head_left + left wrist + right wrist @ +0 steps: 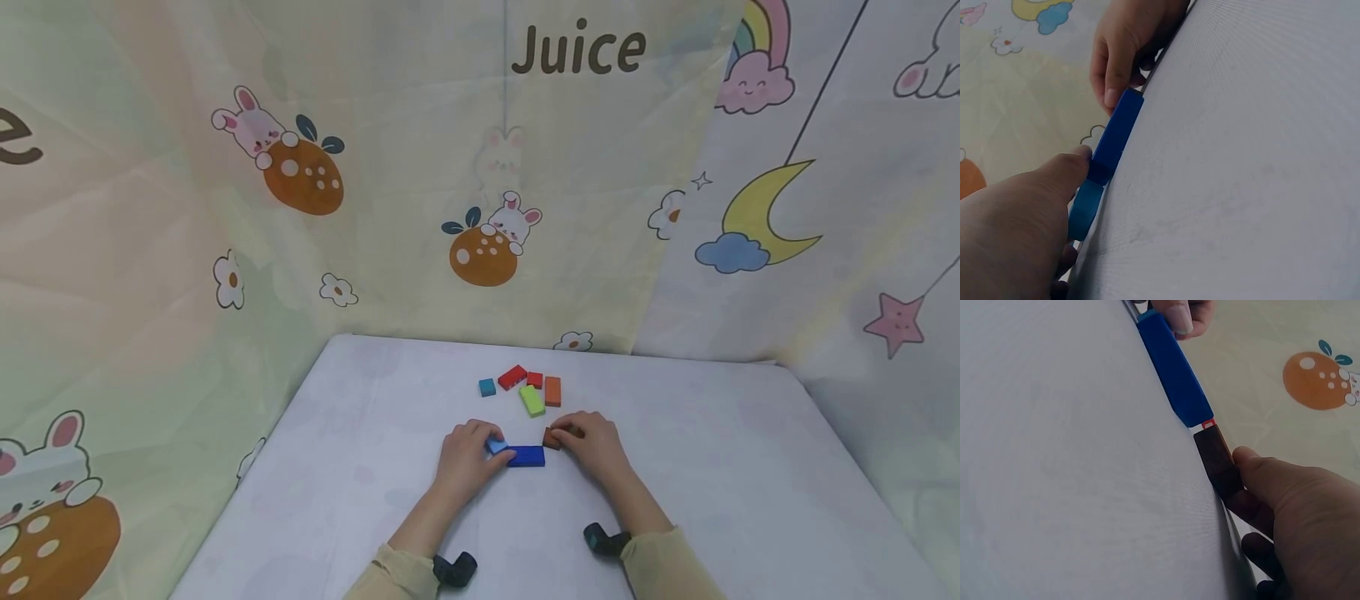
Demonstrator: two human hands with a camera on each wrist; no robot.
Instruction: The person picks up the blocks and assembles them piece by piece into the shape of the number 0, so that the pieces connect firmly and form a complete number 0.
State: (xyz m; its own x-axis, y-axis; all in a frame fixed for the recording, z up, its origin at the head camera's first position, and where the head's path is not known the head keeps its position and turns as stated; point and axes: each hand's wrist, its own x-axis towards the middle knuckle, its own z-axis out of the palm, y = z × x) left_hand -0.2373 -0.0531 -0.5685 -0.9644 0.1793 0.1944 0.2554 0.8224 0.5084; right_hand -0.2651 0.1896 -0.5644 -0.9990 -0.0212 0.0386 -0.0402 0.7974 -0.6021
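My left hand curls round a light blue block, its thumb at the left end of a long dark blue block. In the left wrist view the light blue block lies against the end of the dark blue block. On the other side, my right hand pinches a small brown block between thumb and fingers, close to the dark blue block's right end. The right wrist view shows the brown block in line with the dark blue block.
Farther back on the white table lie a small blue block, a red block, a smaller red block, an orange block and a lime green block. A printed cloth hangs behind.
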